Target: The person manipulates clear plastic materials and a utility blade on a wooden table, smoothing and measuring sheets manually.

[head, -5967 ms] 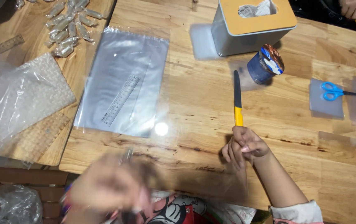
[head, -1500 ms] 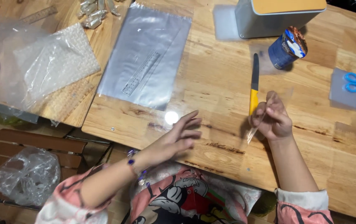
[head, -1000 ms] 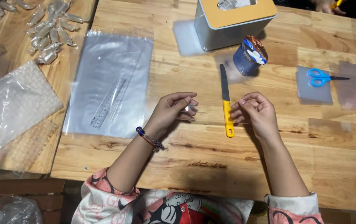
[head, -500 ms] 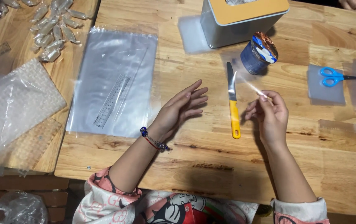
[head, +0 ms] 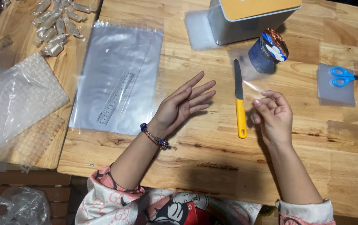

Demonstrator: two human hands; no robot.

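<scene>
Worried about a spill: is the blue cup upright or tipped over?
Tipped: the blue cup leans, its foil lid facing sideways toward the right, by the grey box.

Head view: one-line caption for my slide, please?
Right hand pinches a clear strip beside a yellow-handled knife; left hand open, empty.

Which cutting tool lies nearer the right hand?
The yellow-handled knife, just left of the right hand. The blue scissors lie farther off, on a clear sheet by the table's right edge.

Head view: you look steeply down from above your own chest, close over the wooden table (head: 212, 175).
Facing: away from you, table's far edge cropped.
</scene>
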